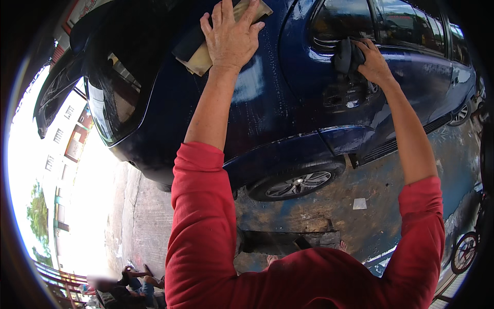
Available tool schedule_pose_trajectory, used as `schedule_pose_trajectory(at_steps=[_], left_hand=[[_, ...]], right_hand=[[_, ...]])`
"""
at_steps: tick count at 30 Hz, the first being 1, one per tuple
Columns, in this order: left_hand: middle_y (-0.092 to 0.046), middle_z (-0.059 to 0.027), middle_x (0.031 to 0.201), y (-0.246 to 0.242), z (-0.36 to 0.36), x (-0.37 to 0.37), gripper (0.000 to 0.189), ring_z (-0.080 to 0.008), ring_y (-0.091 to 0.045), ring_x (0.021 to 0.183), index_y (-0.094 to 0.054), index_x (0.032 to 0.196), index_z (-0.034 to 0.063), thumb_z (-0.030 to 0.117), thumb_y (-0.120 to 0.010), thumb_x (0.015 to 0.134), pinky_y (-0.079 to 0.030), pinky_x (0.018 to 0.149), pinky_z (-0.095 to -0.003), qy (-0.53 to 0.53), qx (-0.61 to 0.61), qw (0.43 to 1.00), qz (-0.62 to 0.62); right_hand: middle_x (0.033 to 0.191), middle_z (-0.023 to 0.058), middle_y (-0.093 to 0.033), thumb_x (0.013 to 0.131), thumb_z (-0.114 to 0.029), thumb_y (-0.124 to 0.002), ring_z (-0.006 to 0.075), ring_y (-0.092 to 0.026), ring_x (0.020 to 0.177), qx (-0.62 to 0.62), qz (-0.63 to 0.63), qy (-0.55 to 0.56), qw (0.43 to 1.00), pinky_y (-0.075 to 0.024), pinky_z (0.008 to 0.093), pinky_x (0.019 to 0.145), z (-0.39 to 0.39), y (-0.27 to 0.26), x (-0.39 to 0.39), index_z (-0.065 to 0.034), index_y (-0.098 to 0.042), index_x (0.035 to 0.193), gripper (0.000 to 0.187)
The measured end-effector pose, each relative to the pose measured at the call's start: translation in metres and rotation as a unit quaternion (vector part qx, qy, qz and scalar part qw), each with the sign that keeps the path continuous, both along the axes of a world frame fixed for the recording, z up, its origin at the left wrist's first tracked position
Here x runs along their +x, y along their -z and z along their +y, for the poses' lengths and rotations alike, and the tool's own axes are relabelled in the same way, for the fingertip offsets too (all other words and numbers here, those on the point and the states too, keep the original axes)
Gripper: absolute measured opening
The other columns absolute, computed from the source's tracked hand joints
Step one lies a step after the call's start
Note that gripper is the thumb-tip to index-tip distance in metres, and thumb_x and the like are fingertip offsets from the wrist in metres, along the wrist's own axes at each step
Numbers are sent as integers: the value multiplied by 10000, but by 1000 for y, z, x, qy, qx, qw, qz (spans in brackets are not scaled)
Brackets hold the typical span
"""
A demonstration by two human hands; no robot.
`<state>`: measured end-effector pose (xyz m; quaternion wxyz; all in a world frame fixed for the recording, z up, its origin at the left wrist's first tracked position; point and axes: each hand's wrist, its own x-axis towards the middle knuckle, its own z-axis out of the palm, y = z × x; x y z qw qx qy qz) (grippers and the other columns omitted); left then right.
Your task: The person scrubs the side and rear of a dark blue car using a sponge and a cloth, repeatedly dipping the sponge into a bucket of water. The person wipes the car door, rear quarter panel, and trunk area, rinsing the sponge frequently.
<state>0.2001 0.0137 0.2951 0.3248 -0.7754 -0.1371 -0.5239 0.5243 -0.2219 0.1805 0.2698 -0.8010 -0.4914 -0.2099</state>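
A dark blue car [254,116] with wet, whitish streaks on its side panel stands before me. My left hand [231,38] lies with spread fingers on a yellowish-tan sheet or pad [202,60], pressing it against the panel; a dark piece [189,44] shows beside it, and I cannot tell whether the two are joined. My right hand [372,60] grips a bunched dark cloth [346,58] just below the side window [343,21]. Under the cloth is the door handle area [351,96], partly shadowed.
The rear wheel [299,183] is below the panel. A low dark bench or plank [285,241] lies by my feet. A small white square [359,203] is on the stained floor. A person [127,289] sits at lower left; a spoked wheel [464,253] stands at right.
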Motion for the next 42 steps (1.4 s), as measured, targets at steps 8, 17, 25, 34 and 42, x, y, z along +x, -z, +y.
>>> schedule_pose_trajectory(at_steps=[8, 17, 25, 34, 42], left_hand=[[-425, -128, 1752, 247, -61, -83, 767, -302, -413, 1603, -527, 1654, 397, 387, -815, 943, -239, 1283, -681, 17, 12, 959, 281], [-471, -151, 1638, 2, -4, 23, 559, -359, -460, 1494, -590, 1601, 412, 486, -678, 1054, -327, 1215, -683, 23, 21, 998, 48], [-507, -96, 1698, 261, -36, -118, 710, -294, -467, 1562, -564, 1618, 457, 428, -811, 953, -246, 1305, -604, 9, 9, 978, 208], [-451, -148, 1672, 27, 59, -122, 604, -353, -471, 1494, -607, 1599, 376, 506, -729, 1022, -343, 1199, -629, -32, -33, 999, -2], [-473, -94, 1706, 285, -13, -184, 621, -298, -489, 1531, -644, 1555, 416, 427, -809, 957, -275, 1273, -633, -4, -54, 985, 166]], right_hand=[[1631, 126, -475, 790, -10, -768, 385, -508, 1508, 5, -14, 12, 1000, -492, 470, 1259, -1, -3, -7, -170, -538, 1610, 867], [1630, 113, -502, 803, -21, -774, 364, -508, 1520, 19, -29, 29, 999, -481, 459, 1269, 1, 5, -1, -202, -550, 1611, 857], [1646, 96, -489, 813, -19, -737, 359, -511, 1523, 9, -8, 18, 1000, -467, 464, 1283, 2, 6, 5, -213, -536, 1623, 857], [1647, 112, -511, 755, 6, -695, 386, -528, 1505, 22, -16, -16, 999, -452, 465, 1281, 4, 10, 17, -172, -552, 1613, 888], [1625, 128, -533, 755, -15, -692, 393, -529, 1503, 29, -17, -30, 999, -443, 474, 1277, 4, 7, 27, -185, -574, 1594, 863]])
